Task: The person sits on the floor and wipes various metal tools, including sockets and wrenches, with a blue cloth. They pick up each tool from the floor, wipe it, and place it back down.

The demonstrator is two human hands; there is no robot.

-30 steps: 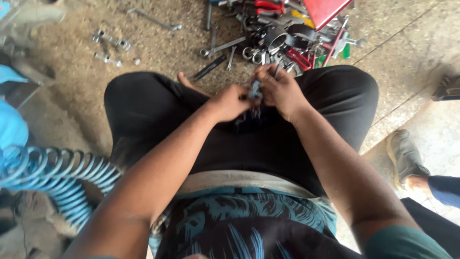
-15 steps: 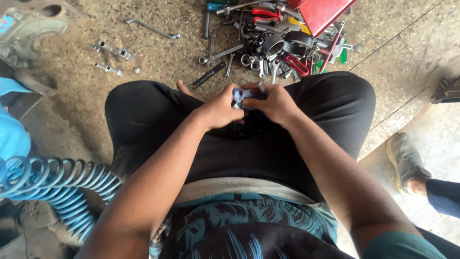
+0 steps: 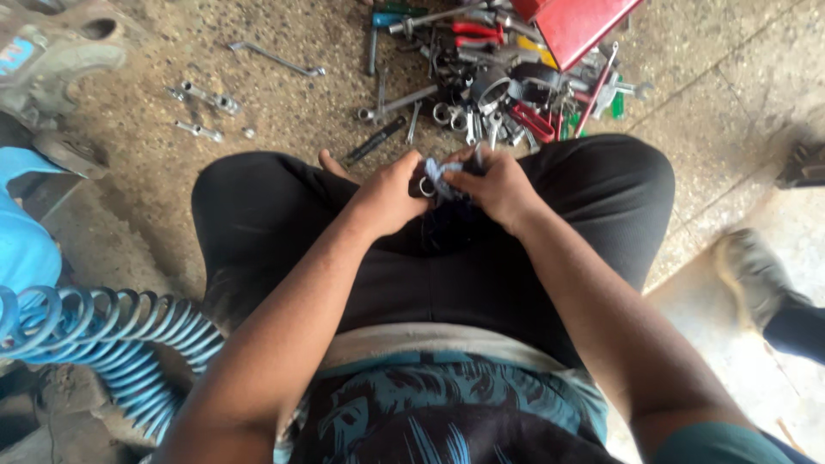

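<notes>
Both hands meeting over lap, left hand (image 3: 391, 196) and right hand (image 3: 498, 185) fingers pinching blue rag (image 3: 438, 174), tools pile (image 3: 498, 77) beyond

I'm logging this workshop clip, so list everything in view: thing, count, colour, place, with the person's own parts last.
Bluish rag: one, blue-grey, bunched between both hands over the lap.
Small metal part: one, dark ring shape, at the rag; details unclear.
Tool pile: many spanners and pliers, steel with red handles, on the floor ahead of the knees.
Red metal box: one, red, top edge, on the pile.
Loose spanner: one, steel, on the floor top left of the pile.
Sockets and bolts: several, steel, floor at upper left.
Coiled hose: one, blue, lower left.
Another person's shoe: one, grey, blurred, right edge.
Left hand: on the rag.
Right hand: on the rag.
</notes>
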